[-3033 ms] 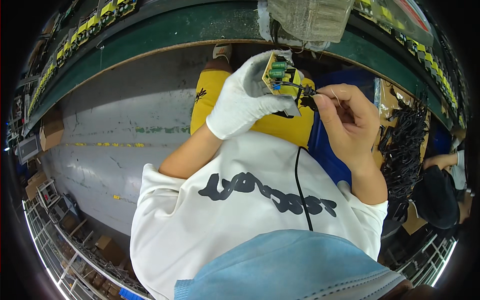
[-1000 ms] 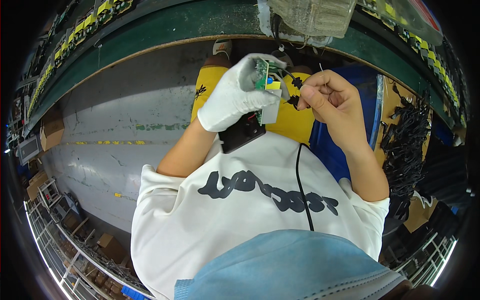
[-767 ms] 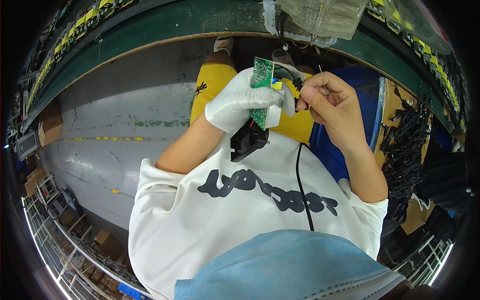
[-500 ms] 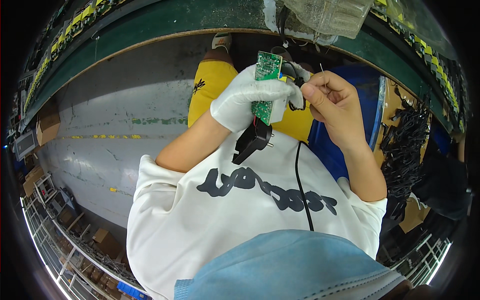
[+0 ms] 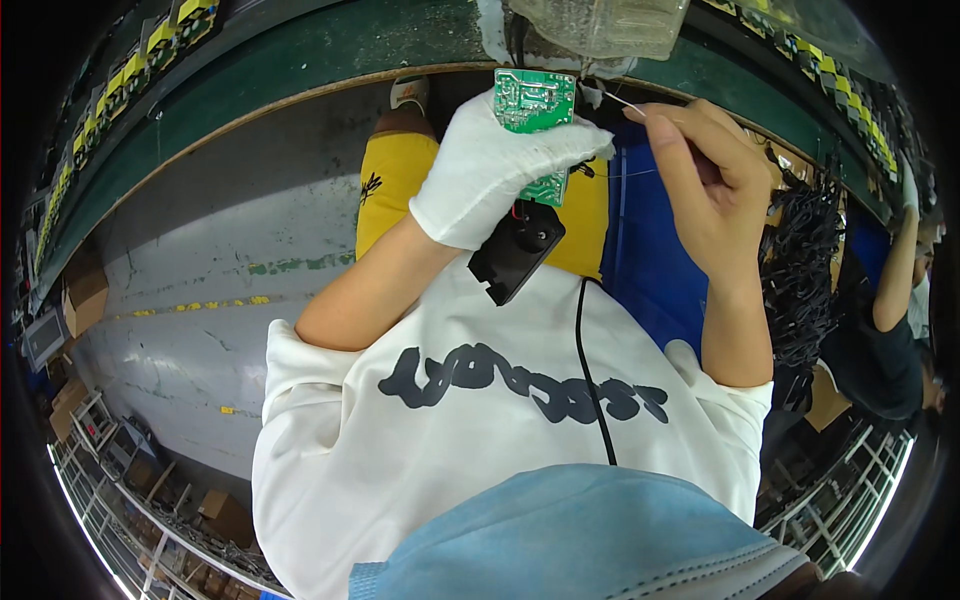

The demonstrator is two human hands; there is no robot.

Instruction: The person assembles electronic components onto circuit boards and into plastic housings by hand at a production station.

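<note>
My left hand [image 5: 490,165], in a white glove, grips a green circuit board [image 5: 535,100] with its solder side showing. The thumb lies across the board's face. From the board's lower end hangs a black plug housing [image 5: 518,250], with a bit of red wire at the joint. My right hand [image 5: 710,165] is bare and pinches a thin pale wire [image 5: 627,104] between thumb and forefinger. Its tip points toward the bench edge, to the right of the board and apart from it. A fine strand also shows below the right thumb. A black cable [image 5: 590,350] runs down my shirt.
A cloudy clear plastic cover [image 5: 605,25] stands on the green bench [image 5: 400,45] ahead. Boards with yellow parts [image 5: 135,65] line the far left, more the far right. A blue bin [image 5: 655,260] and bundled black cables [image 5: 805,270] are at right, near another person's arm [image 5: 895,270].
Both hands have moved forward toward the bench, the board turning its solder side more fully into view. My right hand has drawn away from the board with the wire.
</note>
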